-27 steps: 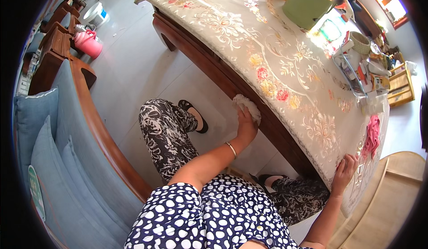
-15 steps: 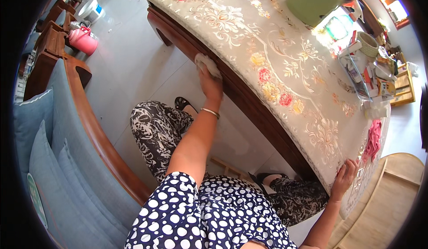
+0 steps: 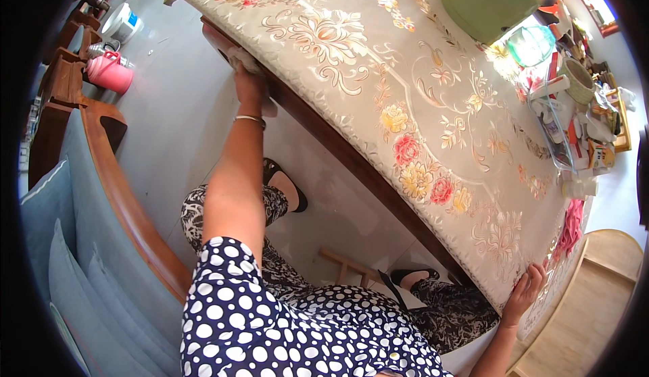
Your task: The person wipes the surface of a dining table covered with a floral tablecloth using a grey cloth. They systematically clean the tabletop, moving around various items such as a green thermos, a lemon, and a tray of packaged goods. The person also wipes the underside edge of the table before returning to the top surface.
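My left hand (image 3: 251,88) is closed on a pale, crumpled cloth (image 3: 242,59). It presses the cloth against the dark wooden side (image 3: 324,134) of the table, near the far left corner, just under the overhang of the patterned tablecloth (image 3: 338,100). At the table's near right corner, my right hand (image 3: 524,294) rests on the tablecloth's edge with its fingers loosely extended and nothing visible in it. A pink cloth (image 3: 571,227) lies at the table's right edge, beyond my right hand.
A green bin-like container (image 3: 483,5) and a clear basket of odds and ends (image 3: 551,130) stand on the table. A blue cushioned sofa (image 3: 108,242) lines the left. Past it stand a pink pail (image 3: 109,73) and a white bucket (image 3: 122,23). A wooden chair (image 3: 581,309) sits at right.
My left hand has moved with the pale cloth along the wooden side toward the table's far left corner. My right hand has stayed at the near right corner.
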`<action>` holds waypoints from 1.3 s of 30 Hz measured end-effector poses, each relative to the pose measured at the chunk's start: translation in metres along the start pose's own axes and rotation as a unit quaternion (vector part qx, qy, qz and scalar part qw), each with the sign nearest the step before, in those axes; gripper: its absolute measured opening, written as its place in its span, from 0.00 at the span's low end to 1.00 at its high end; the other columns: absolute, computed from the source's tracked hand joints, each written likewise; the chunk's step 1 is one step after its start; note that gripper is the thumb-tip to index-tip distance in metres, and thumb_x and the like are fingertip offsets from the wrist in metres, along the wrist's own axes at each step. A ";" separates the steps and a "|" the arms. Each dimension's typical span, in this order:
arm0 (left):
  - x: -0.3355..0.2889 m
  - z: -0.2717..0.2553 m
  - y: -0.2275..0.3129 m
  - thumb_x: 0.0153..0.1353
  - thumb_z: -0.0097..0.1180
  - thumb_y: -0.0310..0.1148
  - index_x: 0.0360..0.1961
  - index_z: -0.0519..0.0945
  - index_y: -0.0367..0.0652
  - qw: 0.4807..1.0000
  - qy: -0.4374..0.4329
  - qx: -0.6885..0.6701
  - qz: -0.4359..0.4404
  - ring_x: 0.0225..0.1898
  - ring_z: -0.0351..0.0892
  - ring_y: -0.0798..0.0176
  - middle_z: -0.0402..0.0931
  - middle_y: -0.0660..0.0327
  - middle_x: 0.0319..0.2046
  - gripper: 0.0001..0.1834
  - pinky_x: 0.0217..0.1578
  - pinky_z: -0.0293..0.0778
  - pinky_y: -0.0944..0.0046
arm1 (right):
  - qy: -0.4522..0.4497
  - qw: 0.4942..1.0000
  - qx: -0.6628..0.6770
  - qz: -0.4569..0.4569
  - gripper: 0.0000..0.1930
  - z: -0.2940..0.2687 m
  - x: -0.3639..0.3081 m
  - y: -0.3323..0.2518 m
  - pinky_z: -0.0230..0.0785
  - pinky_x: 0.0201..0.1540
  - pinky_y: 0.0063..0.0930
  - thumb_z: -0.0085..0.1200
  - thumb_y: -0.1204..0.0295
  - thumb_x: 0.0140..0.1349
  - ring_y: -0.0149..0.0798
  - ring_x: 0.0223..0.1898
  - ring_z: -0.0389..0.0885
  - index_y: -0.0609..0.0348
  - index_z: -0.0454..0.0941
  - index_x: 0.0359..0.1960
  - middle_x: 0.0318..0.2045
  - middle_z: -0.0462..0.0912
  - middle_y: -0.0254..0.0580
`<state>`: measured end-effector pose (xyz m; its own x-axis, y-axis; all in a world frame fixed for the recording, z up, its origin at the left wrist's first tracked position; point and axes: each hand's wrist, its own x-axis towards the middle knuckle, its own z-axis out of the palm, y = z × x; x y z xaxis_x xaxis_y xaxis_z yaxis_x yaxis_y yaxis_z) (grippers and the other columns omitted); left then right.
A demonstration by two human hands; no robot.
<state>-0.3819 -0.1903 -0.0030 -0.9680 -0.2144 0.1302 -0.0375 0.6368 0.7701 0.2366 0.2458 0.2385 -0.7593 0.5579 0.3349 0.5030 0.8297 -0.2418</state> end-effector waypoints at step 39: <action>-0.450 0.089 0.078 0.47 0.52 0.16 0.46 0.68 0.34 0.938 -0.215 -0.267 0.045 0.47 0.72 0.40 0.72 0.43 0.43 0.21 0.48 0.69 0.51 | 0.045 0.998 0.013 -0.049 0.07 -0.004 0.004 -0.014 0.60 0.58 0.40 0.48 0.77 0.63 0.49 0.51 0.69 0.63 0.72 0.42 0.45 0.72 0.48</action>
<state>0.0289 0.0221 -0.0573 -0.9761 0.2148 0.0344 0.0679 0.1507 0.9862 0.2279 0.2368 0.2473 -0.7639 0.4735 0.4385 0.4159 0.8808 -0.2264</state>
